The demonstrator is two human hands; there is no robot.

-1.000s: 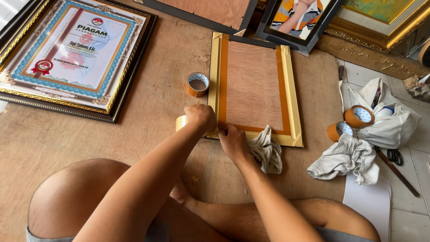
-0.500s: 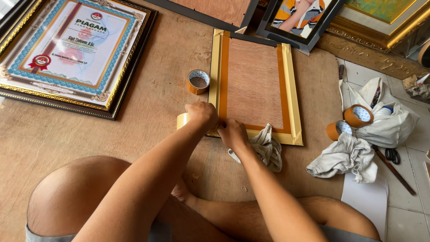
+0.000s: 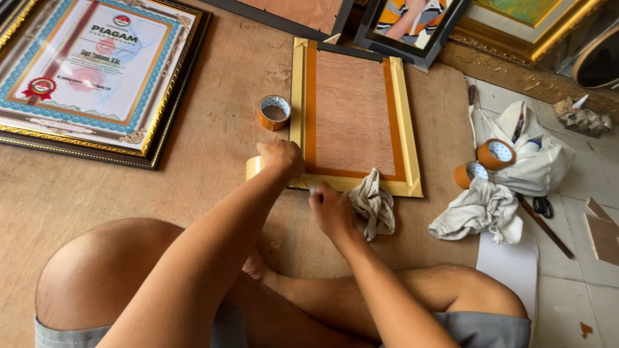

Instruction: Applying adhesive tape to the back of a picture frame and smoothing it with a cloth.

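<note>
Plywood floor board (image 3: pixel 213 161) carries the work, with the person seated cross-legged on it, knees to either side. Largest item is a framed certificate (image 3: pixel 97 71) in a black and gold moulding, lying face up at the far left, well apart from the hands. Next, a gold picture frame (image 3: pixel 407 161) lies face down ahead of the person, its brown backing board (image 3: pixel 351 109) edged on all four sides with orange-brown tape. Further framed pictures lean across the top edge. To the right, on the tiled floor, sit a white cloth bag (image 3: pixel 548 161), a crumpled grey cloth (image 3: pixel 480 216) and two tape rolls (image 3: pixel 496 154) just beside it. A smaller rag (image 3: pixel 374 203) lies against the frame's near edge, touching the right hand. Left hand (image 3: pixel 280 158) is at the frame's near left corner, fingers curled tight around a roll of tape (image 3: pixel 254 167), only partly visible beneath the hand. Right hand (image 3: pixel 330 209) rests just beside it at the near edge of the frame, fingers bent down and pinched on something small and pale; whether that is tape end or a tool cannot be told. A spare tape roll (image 3: pixel 274 111) stands just left of the frame, apart from both hands.
</note>
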